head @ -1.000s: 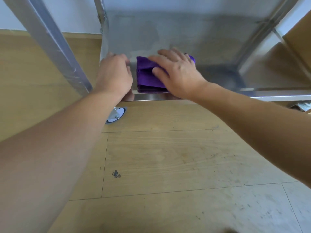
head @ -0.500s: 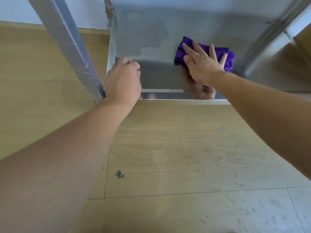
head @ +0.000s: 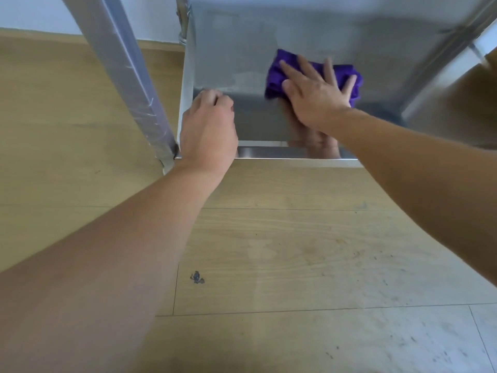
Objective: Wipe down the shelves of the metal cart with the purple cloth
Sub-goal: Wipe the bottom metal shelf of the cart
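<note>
The metal cart's bottom shelf (head: pixel 242 49) is a shiny steel sheet low above the floor. A folded purple cloth (head: pixel 274 76) lies on it toward the middle. My right hand (head: pixel 317 95) presses flat on the cloth with fingers spread, covering most of it. My left hand (head: pixel 208 130) is curled over the shelf's front left corner, gripping the rim (head: pixel 282 152) beside the front left post (head: pixel 126 76). A duller patch with streaks shows on the shelf left of the cloth.
Wooden floor (head: pixel 282 251) lies in front of the cart, with a small dark speck (head: pixel 197 277) on it. A second post (head: pixel 441 57) rises at the right of the shelf. A white wall (head: pixel 32 12) stands behind at the upper left.
My right hand slid the cloth from the shelf's front left edge back and to the right, then slightly nearer. My left hand kept its hold on the front corner.
</note>
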`<state>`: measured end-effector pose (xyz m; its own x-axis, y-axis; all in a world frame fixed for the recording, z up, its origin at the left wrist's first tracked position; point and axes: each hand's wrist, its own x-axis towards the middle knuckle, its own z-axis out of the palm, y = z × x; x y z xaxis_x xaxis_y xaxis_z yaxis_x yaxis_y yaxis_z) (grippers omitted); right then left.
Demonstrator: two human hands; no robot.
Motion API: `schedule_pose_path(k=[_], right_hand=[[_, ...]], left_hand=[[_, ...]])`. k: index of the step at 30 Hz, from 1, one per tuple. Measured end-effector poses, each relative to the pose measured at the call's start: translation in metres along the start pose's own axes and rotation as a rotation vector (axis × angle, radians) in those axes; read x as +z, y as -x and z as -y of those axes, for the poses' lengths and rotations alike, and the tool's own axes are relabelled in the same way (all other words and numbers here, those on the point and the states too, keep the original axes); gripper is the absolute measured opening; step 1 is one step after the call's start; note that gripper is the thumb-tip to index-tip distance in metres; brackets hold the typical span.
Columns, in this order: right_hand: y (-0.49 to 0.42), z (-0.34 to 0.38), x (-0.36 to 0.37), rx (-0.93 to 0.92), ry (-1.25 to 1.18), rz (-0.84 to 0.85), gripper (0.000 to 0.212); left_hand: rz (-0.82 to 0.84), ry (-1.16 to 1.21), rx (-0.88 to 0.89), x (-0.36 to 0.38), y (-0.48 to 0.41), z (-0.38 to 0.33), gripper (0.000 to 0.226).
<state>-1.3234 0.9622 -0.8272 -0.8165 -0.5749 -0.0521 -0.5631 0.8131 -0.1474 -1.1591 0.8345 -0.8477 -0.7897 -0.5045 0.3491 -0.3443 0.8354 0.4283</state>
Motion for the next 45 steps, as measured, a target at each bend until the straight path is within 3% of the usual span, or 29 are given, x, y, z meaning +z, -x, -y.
schedule_pose_path(k=[3, 9, 14, 32, 39, 45], right_hand=[[0.0, 0.005, -0.001, 0.082, -0.038, 0.008, 0.048], [0.019, 0.06, 0.008, -0.25, -0.036, 0.056, 0.049], [0.02, 0.049, 0.005, -0.277, -0.044, 0.056, 0.048], [0.027, -0.095, -0.016, -0.037, -0.049, 0.03, 0.048], [0.021, -0.157, -0.022, 0.086, -0.036, 0.004, 0.048], [0.006, -0.187, -0.025, 0.235, -0.045, -0.026, 0.049]], left_hand=[[-0.011, -0.001, 0.0, 0.002, 0.002, -0.004, 0.023], [-0.018, -0.079, -0.055, 0.002, 0.0, -0.01, 0.023], [-0.007, -0.136, -0.111, 0.002, -0.002, -0.032, 0.025], [0.15, -0.053, 0.186, 0.049, -0.018, -0.131, 0.032], [0.184, -0.069, 0.21, 0.071, -0.028, -0.17, 0.03], [0.156, -0.083, 0.125, 0.072, -0.038, -0.148, 0.028]])
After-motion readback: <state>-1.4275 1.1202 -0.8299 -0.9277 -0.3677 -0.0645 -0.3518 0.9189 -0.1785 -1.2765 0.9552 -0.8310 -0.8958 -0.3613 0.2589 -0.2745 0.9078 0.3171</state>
